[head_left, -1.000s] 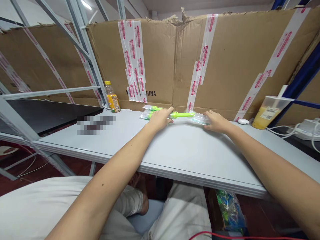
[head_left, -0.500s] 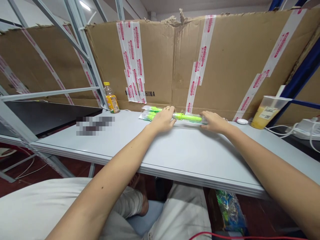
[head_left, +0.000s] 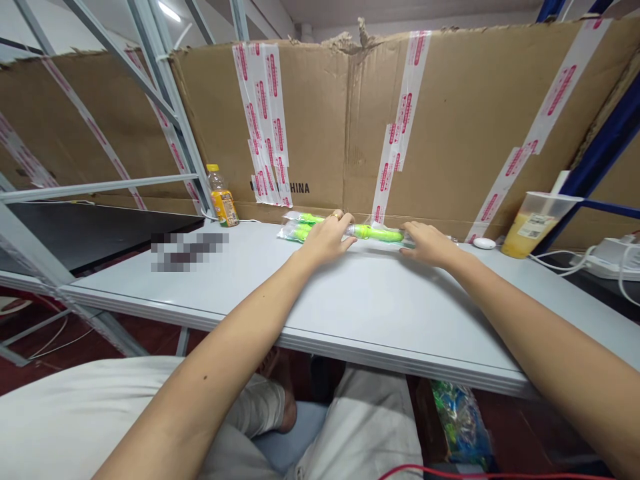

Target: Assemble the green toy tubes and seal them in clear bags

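Observation:
At the back of the white table, several bright green stick-shaped items in clear plastic wrappers (head_left: 383, 234) lie together near the cardboard. My left hand (head_left: 330, 238) is curled over the middle of the wrapped bundle, its fingers hiding part of it. Around the right end of the same bundle my right hand (head_left: 427, 245) is closed, fingertips on the plastic. Bagged green tips (head_left: 299, 231) stick out to the left of my left hand. What exactly the items are, I cannot make out.
A tall cardboard sheet (head_left: 310, 133) stands behind the table (head_left: 350, 300). An orange drink bottle (head_left: 225, 200) is at the left, a plastic cup (head_left: 535, 227) and a white oval object (head_left: 484, 243) at the right. Packets in clear plastic (head_left: 460, 420) lie below the table.
Both hands stay in nearly the same place on the bundle. The green item between them has shifted slightly, and its plastic wrapper sits differently.

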A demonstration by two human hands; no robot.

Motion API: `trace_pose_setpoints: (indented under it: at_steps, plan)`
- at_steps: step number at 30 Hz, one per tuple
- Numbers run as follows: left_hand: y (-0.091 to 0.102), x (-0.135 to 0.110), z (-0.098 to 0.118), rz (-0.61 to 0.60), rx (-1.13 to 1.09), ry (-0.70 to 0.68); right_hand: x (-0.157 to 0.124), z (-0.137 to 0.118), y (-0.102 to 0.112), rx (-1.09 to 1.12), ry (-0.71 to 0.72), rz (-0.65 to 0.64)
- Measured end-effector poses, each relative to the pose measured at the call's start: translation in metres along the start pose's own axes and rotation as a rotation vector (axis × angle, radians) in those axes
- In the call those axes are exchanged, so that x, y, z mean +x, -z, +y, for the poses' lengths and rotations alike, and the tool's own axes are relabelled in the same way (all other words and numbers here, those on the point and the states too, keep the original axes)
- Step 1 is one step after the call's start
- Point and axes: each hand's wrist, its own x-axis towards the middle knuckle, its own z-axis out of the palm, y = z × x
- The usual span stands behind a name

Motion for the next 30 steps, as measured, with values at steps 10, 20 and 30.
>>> trace_pose_setpoints:
  at_steps: [10,20,30]
  plan:
    - [-0.001,0.000,-0.007,-0.036,-0.072,-0.043,0.000,0.000,0.001,0.025,0.020,0.019]
    - [-0.008,0.001,-0.010,-0.056,-0.122,-0.056,-0.001,-0.001,0.000,0.085,0.031,0.086]
    - [-0.016,0.005,-0.012,0.079,-0.343,-0.051,-0.001,-0.007,0.005,0.141,0.026,0.155]
